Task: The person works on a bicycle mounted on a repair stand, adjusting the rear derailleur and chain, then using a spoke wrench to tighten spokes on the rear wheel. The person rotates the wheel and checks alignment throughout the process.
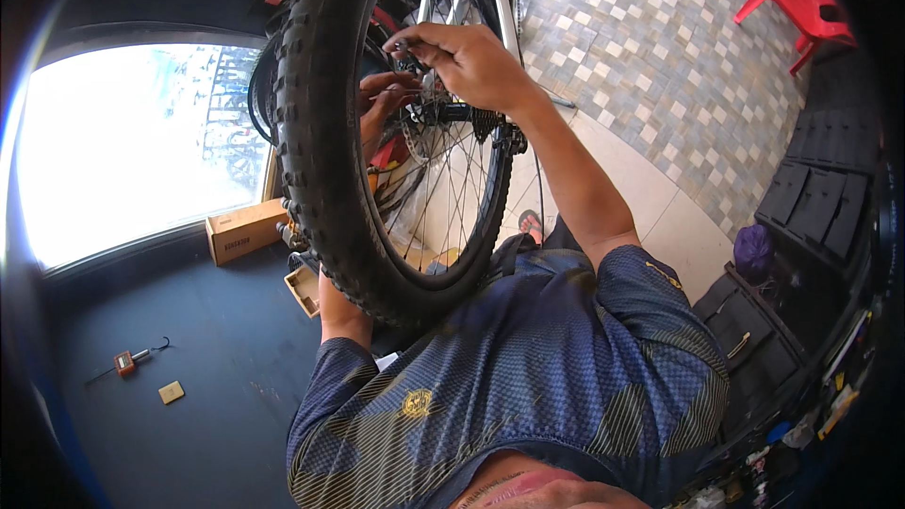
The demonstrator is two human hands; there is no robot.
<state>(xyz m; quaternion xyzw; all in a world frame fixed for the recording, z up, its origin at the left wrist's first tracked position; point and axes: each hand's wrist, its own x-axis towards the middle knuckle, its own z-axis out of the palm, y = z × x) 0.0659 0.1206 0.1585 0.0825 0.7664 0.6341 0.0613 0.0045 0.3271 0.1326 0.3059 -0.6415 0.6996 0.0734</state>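
Observation:
A bicycle wheel with a thick knobby black tyre stands upright in front of me, its frame tubes rising behind it. Over the spokes, my right hand has thumb and fingers pinched on a small dark metal piece whose kind I cannot make out. Below that hand lies the rear cassette. My left hand reaches round the tyre's far side and shows through the spokes, fingers bent together near the hub. Spokes partly hide whatever they grip. A disc brake rotor sits just below it.
A cardboard box rests by the bright window at left. On the dark surface lie a small orange device with a hook and a yellowish square. A red plastic chair stands far right, above black cases and a purple bag.

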